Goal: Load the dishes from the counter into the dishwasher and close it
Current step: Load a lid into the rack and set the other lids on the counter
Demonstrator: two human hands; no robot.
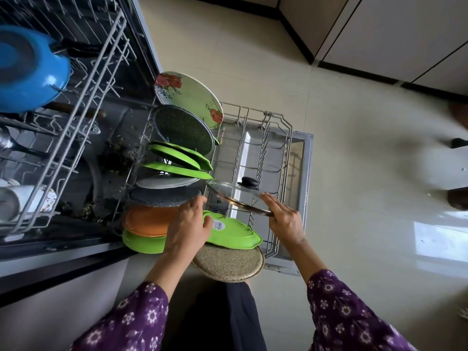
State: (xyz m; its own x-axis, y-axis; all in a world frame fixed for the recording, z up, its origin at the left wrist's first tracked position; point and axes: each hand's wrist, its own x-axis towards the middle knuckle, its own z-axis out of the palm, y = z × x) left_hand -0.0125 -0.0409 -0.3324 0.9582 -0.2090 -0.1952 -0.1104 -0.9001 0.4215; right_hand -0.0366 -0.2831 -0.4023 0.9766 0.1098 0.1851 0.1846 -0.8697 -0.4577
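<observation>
Your right hand (285,221) grips the round glass lid with black knob (235,196), nearly flat above the grey wire dishwasher rack (286,138). Your left hand (187,226) sits by its other edge; grip unclear.

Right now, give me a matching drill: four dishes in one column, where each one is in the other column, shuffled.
Things:
1. glass lid
2. floral plate
3. blue pan
4. orange plate

Places:
A. in the upper rack
B. far end of the plate row in the lower rack
C. held by the right hand above the lower rack
D. towards the near end of that plate row

Pairs: 1-C, 2-B, 3-A, 4-D
</observation>
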